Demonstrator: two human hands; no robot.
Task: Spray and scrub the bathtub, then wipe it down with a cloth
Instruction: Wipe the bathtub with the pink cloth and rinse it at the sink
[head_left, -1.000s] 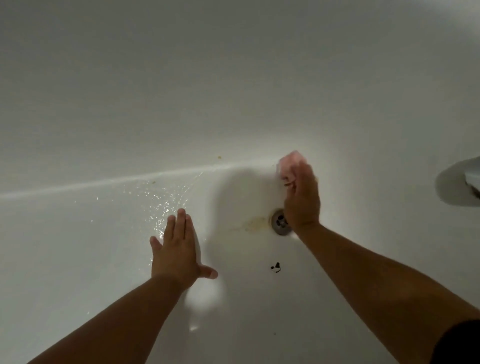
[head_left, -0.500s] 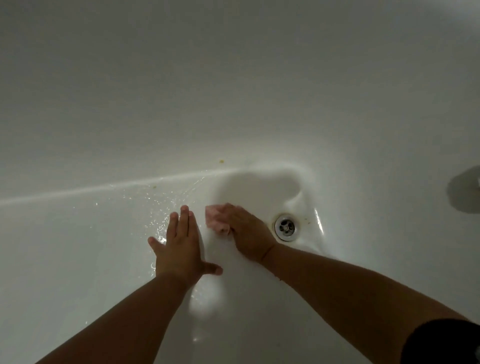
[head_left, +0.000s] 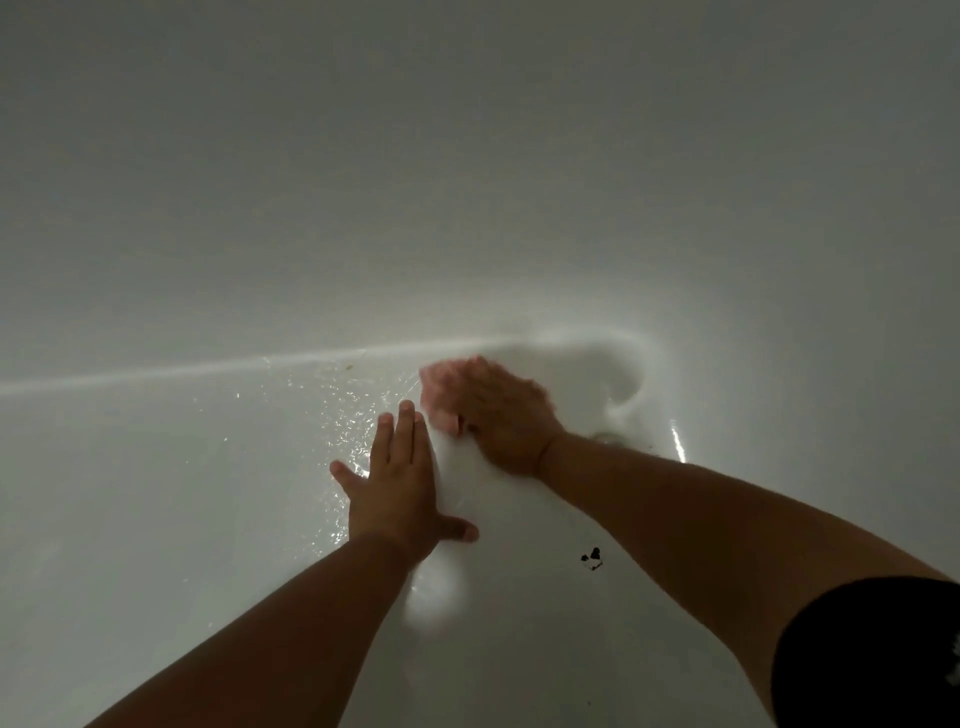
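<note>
**Pink sponge** (head_left: 436, 400): centre of frame, on the bathtub floor just below the bright seam where floor meets wall. Blurred. Its left and lower edges show past the fingers; the rest lies under the hand.

**Right hand** (head_left: 506, 415): palm down on the sponge, fingers close together over its top and pointing to the upper left, thumb tucked at its lower edge, holding it. Forearm runs to the lower right, into a black sleeve (head_left: 872, 654).

**Left hand** (head_left: 395, 483): flat on the floor, just below and left of the sponge. Middle fingers straight and together, little finger and thumb splayed. Fingertips near the sponge; contact cannot be told.

**Bathtub** (head_left: 156, 519): white, with water droplets (head_left: 332, 415) left of the hands.

**Drain** (head_left: 608, 435): mostly hidden behind the right wrist.

**Black mark** (head_left: 592, 558): on the floor between the forearms.
</note>
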